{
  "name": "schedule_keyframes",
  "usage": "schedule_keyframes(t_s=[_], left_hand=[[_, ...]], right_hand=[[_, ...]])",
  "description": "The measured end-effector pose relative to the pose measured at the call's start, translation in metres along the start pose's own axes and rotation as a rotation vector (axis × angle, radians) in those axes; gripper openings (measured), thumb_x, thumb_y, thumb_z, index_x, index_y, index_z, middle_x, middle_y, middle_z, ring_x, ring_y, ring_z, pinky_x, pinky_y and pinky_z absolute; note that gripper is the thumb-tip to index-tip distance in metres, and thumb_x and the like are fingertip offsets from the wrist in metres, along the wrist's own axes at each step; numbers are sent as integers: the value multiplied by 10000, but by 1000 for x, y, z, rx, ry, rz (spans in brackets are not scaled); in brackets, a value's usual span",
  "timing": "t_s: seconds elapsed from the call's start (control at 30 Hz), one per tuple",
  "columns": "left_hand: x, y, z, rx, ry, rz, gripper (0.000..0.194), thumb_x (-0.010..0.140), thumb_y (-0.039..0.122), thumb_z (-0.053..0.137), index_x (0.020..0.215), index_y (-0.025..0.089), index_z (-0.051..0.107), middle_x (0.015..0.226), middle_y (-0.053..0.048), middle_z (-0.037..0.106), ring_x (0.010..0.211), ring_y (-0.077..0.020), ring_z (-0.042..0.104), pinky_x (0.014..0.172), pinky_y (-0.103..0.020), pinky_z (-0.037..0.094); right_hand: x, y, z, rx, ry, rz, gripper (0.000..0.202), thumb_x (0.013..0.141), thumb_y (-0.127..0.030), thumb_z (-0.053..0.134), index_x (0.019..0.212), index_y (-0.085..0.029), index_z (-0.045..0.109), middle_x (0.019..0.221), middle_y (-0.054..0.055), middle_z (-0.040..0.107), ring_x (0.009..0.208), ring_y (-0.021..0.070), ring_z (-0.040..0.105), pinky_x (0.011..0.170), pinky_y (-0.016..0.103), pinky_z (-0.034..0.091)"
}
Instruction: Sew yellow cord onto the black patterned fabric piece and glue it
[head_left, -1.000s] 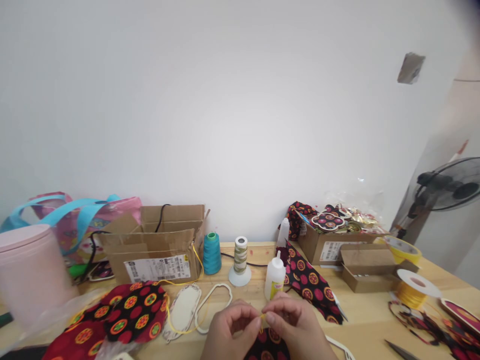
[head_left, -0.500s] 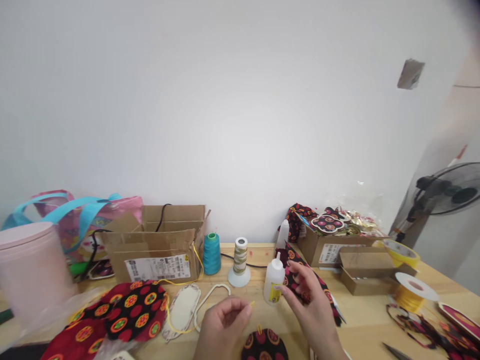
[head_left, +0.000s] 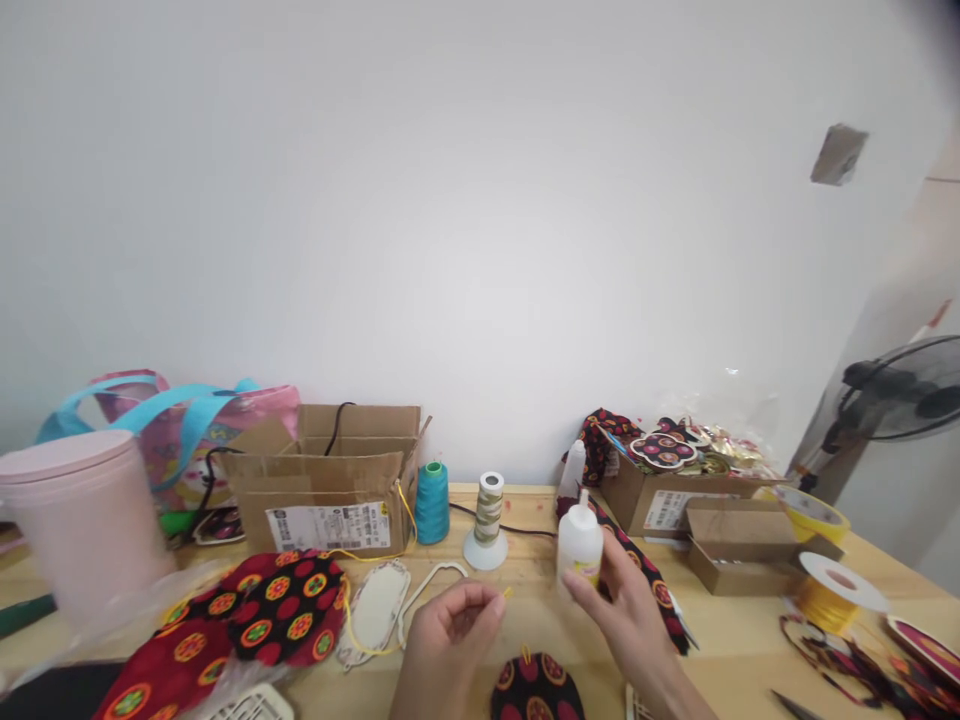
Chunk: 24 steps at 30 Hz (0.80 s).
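My left hand [head_left: 454, 635] is closed in a pinch on a short piece of yellow cord [head_left: 508, 592], whose tip sticks out past the fingertips. My right hand [head_left: 626, 610] grips a white squeeze bottle [head_left: 579, 545] with a yellow label and narrow nozzle, thumb in front and fingers around its right side. The bottle is upright. Below and between the hands lies a round patterned fabric piece [head_left: 536, 690] with a small yellow loop at its top. To the left of my left hand are a cream oval panel [head_left: 376, 605] and a thin cream frame [head_left: 431, 580].
Behind stand a teal thread cone [head_left: 432, 505], a beige thread spool [head_left: 489, 510] and an open cardboard box [head_left: 322, 500]. Patterned fabric pieces [head_left: 285, 610] lie left, near a pink bin [head_left: 82, 520]. At right are a small box [head_left: 742, 555], yellow cord spool [head_left: 832, 595] and pointed metal tip [head_left: 795, 705].
My right hand has closed around the squeeze bottle, having been open beside it. My left hand keeps its pinch on the yellow cord. The whole view has shifted slightly.
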<state>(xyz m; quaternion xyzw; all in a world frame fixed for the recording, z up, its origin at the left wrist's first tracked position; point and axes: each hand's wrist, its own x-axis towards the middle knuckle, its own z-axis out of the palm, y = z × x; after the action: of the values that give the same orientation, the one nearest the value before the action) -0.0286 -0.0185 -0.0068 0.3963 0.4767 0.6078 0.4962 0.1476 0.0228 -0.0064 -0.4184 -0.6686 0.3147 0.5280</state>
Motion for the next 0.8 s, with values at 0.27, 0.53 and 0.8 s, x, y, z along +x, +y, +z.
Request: schedule_keyframes(t_s=[0.27, 0.53, 0.8], left_hand=[[-7, 10, 3, -86, -185, -55, 204, 561, 355, 701, 599, 158, 666, 1040, -116, 629, 830, -236, 613, 782, -351, 447], [-8, 7, 6, -45, -198, 114, 124, 589, 318, 681, 550, 200, 677, 937, -59, 633, 962, -248, 542, 841, -331, 419], [-4, 3, 9, -144, -175, 26, 112, 590, 299, 695, 569, 190, 675, 843, -11, 624, 779, -148, 571, 734, -237, 455]], right_hand=[[-13, -25, -14, 235, -320, 108, 404, 807, -335, 480, 1190, -280, 365, 1140, 50, 501, 975, 204, 502, 768, 301, 437], [-11, -33, -1, 312, -214, 184, 387, 547, -313, 718, 888, -207, 569, 826, 24, 579, 683, 178, 529, 549, 241, 427], [-16, -15, 19, 754, 111, 233, 568, 405, -262, 811, 891, -244, 518, 793, -7, 607, 674, 163, 567, 575, 241, 448]])
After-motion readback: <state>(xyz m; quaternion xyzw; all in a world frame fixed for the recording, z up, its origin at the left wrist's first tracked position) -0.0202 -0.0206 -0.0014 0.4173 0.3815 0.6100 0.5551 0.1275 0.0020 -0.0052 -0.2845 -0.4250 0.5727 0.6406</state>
